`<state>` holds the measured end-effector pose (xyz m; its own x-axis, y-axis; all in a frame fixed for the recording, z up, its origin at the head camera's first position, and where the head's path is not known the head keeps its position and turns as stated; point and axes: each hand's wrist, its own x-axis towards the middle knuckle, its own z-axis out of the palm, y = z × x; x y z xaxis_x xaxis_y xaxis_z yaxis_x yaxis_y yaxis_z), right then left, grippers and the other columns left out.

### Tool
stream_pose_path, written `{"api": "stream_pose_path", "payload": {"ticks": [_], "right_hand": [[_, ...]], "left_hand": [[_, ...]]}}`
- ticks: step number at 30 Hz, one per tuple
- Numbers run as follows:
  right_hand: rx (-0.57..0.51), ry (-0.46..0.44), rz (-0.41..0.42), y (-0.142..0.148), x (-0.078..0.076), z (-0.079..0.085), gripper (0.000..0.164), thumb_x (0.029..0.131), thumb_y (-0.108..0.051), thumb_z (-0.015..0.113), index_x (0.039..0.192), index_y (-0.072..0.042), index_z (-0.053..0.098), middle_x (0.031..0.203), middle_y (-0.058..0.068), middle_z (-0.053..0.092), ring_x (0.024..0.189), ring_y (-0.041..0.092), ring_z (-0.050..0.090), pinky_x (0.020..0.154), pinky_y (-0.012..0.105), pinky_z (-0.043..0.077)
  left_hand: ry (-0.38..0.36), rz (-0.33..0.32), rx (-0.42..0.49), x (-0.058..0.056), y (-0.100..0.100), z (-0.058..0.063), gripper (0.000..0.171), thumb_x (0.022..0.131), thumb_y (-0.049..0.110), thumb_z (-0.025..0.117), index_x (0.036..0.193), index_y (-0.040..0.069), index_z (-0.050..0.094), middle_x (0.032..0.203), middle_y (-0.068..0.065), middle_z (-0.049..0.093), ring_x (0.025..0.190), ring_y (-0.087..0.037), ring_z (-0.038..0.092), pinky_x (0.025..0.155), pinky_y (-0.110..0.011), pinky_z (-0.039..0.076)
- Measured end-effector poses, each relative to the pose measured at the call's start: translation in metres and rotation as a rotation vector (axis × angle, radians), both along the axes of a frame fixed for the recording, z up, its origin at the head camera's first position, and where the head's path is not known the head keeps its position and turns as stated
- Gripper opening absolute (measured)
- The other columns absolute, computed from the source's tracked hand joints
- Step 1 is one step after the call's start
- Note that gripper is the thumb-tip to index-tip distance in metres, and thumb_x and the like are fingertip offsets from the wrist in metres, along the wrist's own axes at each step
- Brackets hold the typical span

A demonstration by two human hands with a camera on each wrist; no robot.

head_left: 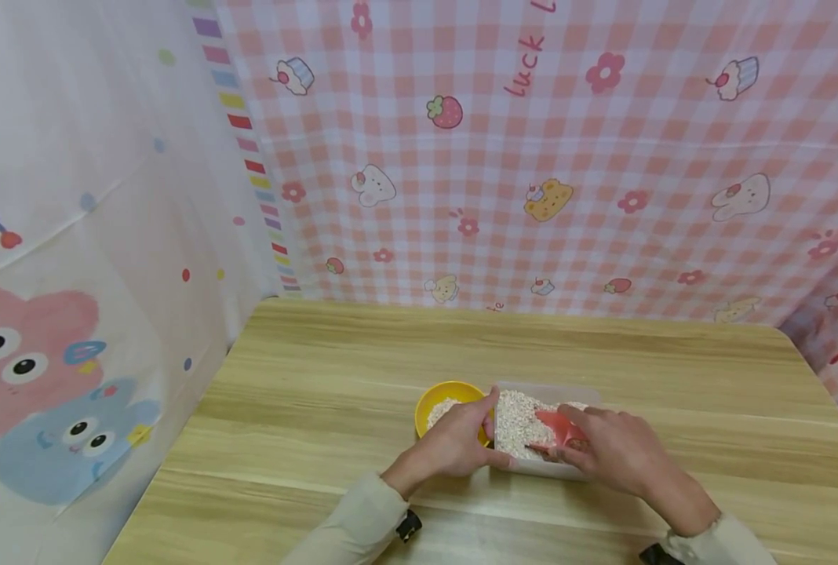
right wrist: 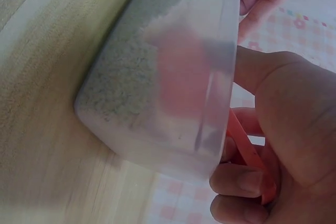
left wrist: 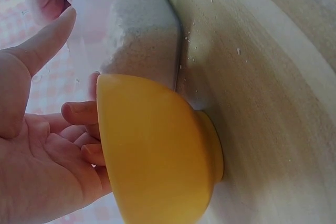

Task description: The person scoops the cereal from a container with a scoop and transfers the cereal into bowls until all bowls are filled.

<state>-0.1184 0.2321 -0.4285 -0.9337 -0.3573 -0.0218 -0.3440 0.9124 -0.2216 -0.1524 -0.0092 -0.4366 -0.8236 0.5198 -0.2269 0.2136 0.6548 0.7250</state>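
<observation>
A translucent plastic container [head_left: 549, 468] of pale flakes like oats [head_left: 521, 420] stands on the table. My right hand [head_left: 617, 451] grips the handle of a red scoop [head_left: 559, 425], whose head is down among the flakes. Through the container's wall in the right wrist view, the scoop [right wrist: 184, 72] shows as a blurred red shape. My left hand [head_left: 457, 439] holds the container's left end, thumb at the near corner and fingers toward the far one. Beside that hand is a yellow bowl [left wrist: 157, 145] with some flakes in it, partly covered by the hand in the head view.
A few stray flakes [left wrist: 191, 51] lie on the wooden table [head_left: 334, 392] near the container. Behind the table hangs a pink checked cloth [head_left: 419, 157], and a white printed cloth [head_left: 129, 259] hangs on the left.
</observation>
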Motion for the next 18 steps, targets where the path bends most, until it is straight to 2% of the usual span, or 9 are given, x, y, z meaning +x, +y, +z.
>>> {"api": "stream_pose_path", "payload": {"ticks": [4, 7, 14, 18], "right_hand": [[-0.04, -0.005, -0.028, -0.0016, 0.0003, -0.0013, 0.062, 0.082, -0.049, 0.076, 0.127, -0.008, 0.064, 0.075, -0.005, 0.06, 0.059, 0.009, 0.044, 0.052, 0.028, 0.039], [-0.055, 0.01, -0.041, -0.0021, 0.0014, -0.002, 0.062, 0.081, -0.05, 0.076, 0.126, -0.009, 0.064, 0.072, -0.008, 0.057, 0.058, 0.008, 0.043, 0.051, 0.027, 0.037], [-0.068, 0.109, -0.033, 0.0012, 0.0033, -0.0064, 0.055, 0.08, -0.044, 0.079, 0.121, -0.009, 0.07, 0.09, 0.003, 0.072, 0.061, 0.007, 0.044, 0.054, 0.028, 0.041], [-0.09, 0.146, -0.025, 0.004, 0.004, -0.0095, 0.053, 0.079, -0.045, 0.08, 0.119, -0.01, 0.071, 0.098, 0.007, 0.074, 0.062, 0.007, 0.044, 0.054, 0.029, 0.04]], "left_hand": [[-0.003, 0.0, 0.002, 0.0, -0.0002, 0.0, 0.104, 0.077, 0.034, 0.085, 0.158, 0.012, 0.024, 0.086, 0.001, 0.055, 0.062, -0.009, 0.038, 0.057, -0.021, 0.035], [-0.008, 0.001, 0.004, 0.0002, -0.0003, 0.0003, 0.104, 0.077, 0.034, 0.085, 0.158, 0.012, 0.024, 0.086, 0.002, 0.055, 0.062, -0.01, 0.039, 0.057, -0.021, 0.035], [-0.004, -0.006, -0.009, -0.0003, -0.0005, 0.0001, 0.104, 0.077, 0.034, 0.085, 0.158, 0.013, 0.023, 0.084, 0.005, 0.054, 0.062, -0.009, 0.04, 0.058, -0.02, 0.036], [-0.006, -0.007, -0.015, -0.0002, -0.0011, 0.0004, 0.104, 0.077, 0.035, 0.085, 0.158, 0.014, 0.023, 0.084, 0.005, 0.053, 0.062, -0.01, 0.039, 0.058, -0.021, 0.036]]}}
